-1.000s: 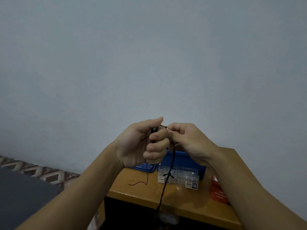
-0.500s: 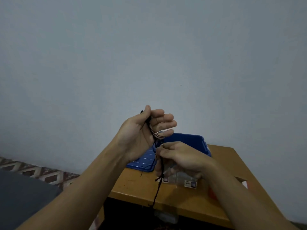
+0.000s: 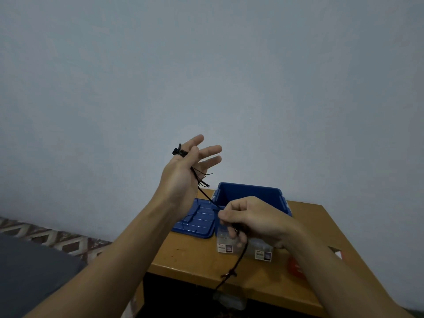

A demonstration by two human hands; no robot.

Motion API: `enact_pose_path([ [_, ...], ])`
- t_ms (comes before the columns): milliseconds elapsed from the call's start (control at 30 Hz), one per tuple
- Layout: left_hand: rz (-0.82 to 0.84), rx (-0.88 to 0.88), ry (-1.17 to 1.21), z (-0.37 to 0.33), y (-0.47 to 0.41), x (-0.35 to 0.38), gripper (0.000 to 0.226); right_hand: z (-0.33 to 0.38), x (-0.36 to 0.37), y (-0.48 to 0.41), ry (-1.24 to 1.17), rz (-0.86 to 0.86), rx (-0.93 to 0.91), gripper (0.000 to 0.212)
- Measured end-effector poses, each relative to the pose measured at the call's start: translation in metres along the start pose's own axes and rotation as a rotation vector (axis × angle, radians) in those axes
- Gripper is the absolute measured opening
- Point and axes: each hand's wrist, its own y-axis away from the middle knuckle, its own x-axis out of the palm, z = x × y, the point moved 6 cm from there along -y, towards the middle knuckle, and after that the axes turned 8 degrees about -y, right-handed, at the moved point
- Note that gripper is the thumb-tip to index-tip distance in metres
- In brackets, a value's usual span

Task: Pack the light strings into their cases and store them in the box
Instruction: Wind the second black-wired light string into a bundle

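Slippage threatens: the thin black light string (image 3: 230, 273) is pinned only by the thumb of the left hand (image 3: 183, 177), fingers (image 3: 211, 149) splayed, while the right hand (image 3: 257, 220) pinches it mid-frame.

A light brown wooden table (image 3: 195, 260) stands against a plain pale grey wall (image 3: 206, 65). A blurred red-orange item (image 3: 296, 268) lies near its right edge.

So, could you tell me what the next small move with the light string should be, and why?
Probably carry the right hand up and over the left hand to lay another loop: the light string runs from the left thumb's grip through the right pinch, and its tail hangs past the table edge, unwound.
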Motion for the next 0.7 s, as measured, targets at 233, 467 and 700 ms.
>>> enact_pose_path([
  [233,-0.07,-0.01,-0.101,0.006,-0.004,-0.01,0.03,0.004,-0.006,0.002,-0.001,-0.042,-0.007,0.021],
  [467,-0.059,-0.008,-0.338,0.009,-0.002,-0.006,0.03,0.017,-0.01,0.005,0.107,-0.118,-0.035,0.042],
  [700,0.011,-0.093,-0.543,0.02,-0.003,-0.008,0.025,0.035,-0.029,0.01,-0.034,-0.243,-0.196,0.035],
])
